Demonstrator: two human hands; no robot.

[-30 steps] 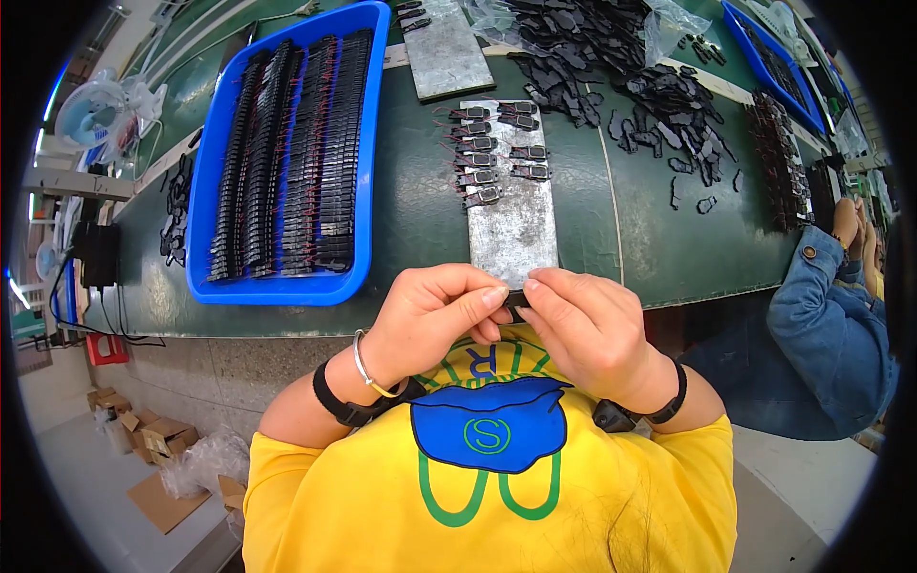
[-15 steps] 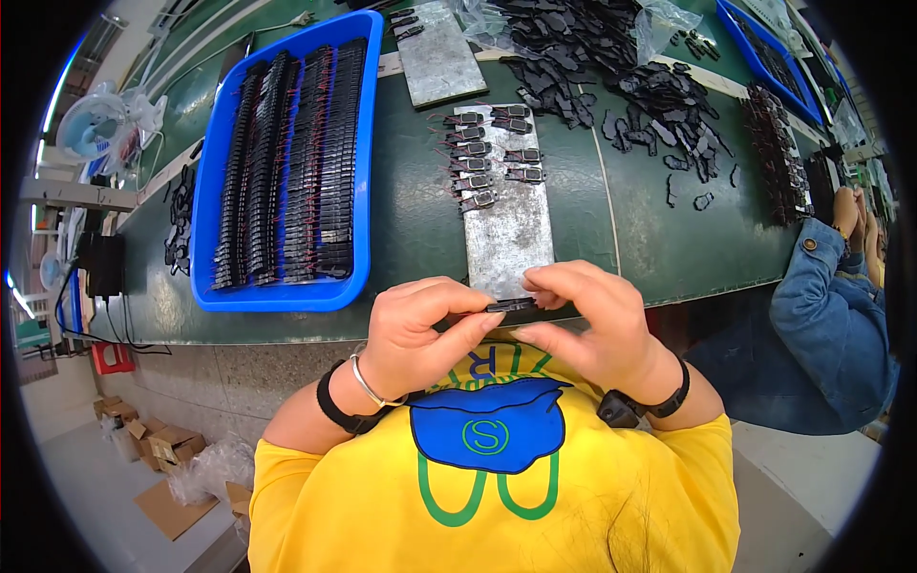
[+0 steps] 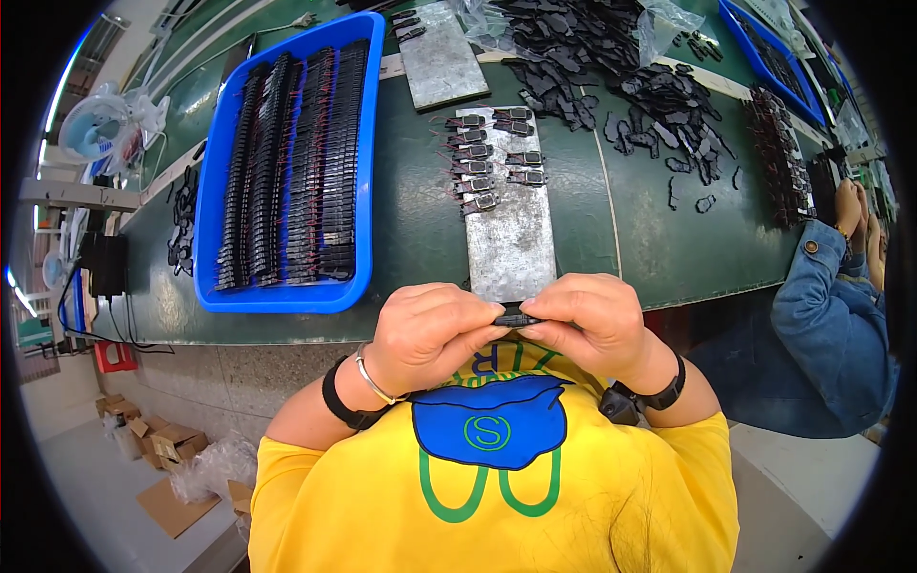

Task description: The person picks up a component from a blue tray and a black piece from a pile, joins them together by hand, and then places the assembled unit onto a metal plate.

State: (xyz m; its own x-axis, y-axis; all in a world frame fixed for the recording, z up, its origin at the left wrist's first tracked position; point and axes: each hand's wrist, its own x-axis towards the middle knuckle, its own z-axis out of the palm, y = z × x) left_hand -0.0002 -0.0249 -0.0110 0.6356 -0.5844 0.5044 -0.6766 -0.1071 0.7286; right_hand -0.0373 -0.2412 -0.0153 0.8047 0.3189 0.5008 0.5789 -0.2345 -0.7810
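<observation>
Close to my chest, at the table's front edge, both hands pinch a small black plastic part. My left hand grips its left end between thumb and fingers. At its right end, my right hand is closed on it the same way. Just beyond my hands lies a grey metal plate. Two columns of small black modules with thin red wires rest on its far half. My fingertips cover the part's ends.
A blue tray full of rows of black wired parts stands at left. Behind lie a second metal plate and a heap of black plastic pieces. A co-worker's denim sleeve is at right, near another blue tray.
My right hand has come down and closed on the black part's right end. My left hand has shifted slightly right, and the two hands are closer together.
</observation>
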